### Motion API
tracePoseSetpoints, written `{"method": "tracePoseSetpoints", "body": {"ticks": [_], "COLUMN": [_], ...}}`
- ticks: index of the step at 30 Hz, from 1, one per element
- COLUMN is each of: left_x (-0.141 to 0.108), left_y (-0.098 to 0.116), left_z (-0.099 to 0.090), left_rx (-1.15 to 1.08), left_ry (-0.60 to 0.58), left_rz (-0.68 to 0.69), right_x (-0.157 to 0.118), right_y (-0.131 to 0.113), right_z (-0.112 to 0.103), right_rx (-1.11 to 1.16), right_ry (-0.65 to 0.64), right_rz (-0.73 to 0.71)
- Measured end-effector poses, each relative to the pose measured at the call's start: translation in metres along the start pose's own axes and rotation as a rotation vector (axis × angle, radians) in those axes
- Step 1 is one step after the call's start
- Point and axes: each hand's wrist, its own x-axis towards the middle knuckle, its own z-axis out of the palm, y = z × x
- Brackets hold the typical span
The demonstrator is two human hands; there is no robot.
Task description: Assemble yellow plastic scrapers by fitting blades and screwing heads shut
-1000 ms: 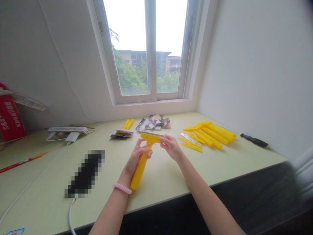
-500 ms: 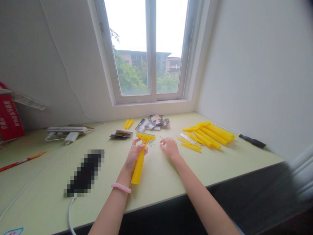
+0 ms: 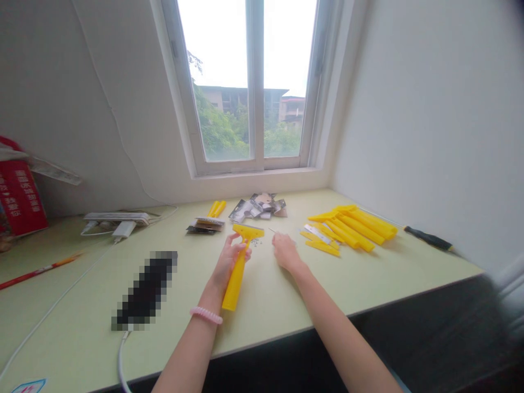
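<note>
I have the yellow scraper (image 3: 234,284) near the middle of the bench (image 3: 295,305), its wide head at the far end and its handle running near and slightly left. The left hand's grip (image 3: 226,262) is closed around it just below the head, fingers wrapped about the upper handle, so the head stands out beyond the fingers on the far side and most of the handle hangs free on the near side. A thin dark strip edges the head.

The right hand (image 3: 285,252) is to the right, well apart from the scraper, its fingers bunched low. A thin pale rod (image 3: 272,230) pokes out beyond the fingertips; I cannot tell whether this grip holds it. Between the hands, just right of the scraper head, I see a scatter of tiny metal bits (image 3: 256,243).

Farther right lie flat yellow pieces (image 3: 322,248) beside a row of yellow handles (image 3: 362,225), then a screwdriver (image 3: 428,238) with a black grip-end near the right wall. On the far side, below the window (image 3: 256,164), are crumpled packets (image 3: 258,206); left of them, two yellow tubes (image 3: 216,208) lie behind a dark stack (image 3: 206,225).
</note>
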Motion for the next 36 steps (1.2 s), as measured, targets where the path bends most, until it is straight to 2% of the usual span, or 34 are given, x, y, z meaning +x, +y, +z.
{"method": "tracePoseSetpoints", "body": {"ticks": [3,6,10,13,18,22,36], "left_x": [-0.002,-0.001,0.003,0.004,0.004,0.003,-0.002], "left_y": [-0.001,-0.004,-0.008,-0.009,-0.008,-0.009,-0.008], "left_z": [0.000,0.000,-0.002,-0.003,-0.001,0.000,0.003], "left_rx": [0.020,0.043,0.067,0.082,0.086,0.093,0.099], "left_ry": [-0.006,-0.022,-0.029,-0.046,-0.055,-0.064,-0.120], "left_rz": [-0.007,-0.037,-0.086,-0.088,-0.095,-0.097,-0.092], "right_x": [0.001,0.002,0.001,0.001,0.002,0.001,0.002], "right_y": [0.001,0.000,-0.002,-0.003,-0.004,-0.004,-0.004], "right_z": [-0.008,-0.014,-0.015,-0.013,-0.011,-0.008,-0.004], "right_rx": [0.386,0.748,1.024,1.021,0.876,0.927,1.024], "right_ry": [0.118,0.235,0.206,0.158,0.180,0.143,0.100], "right_rz": [0.053,-0.018,-0.078,-0.081,-0.054,-0.022,-0.045]}}
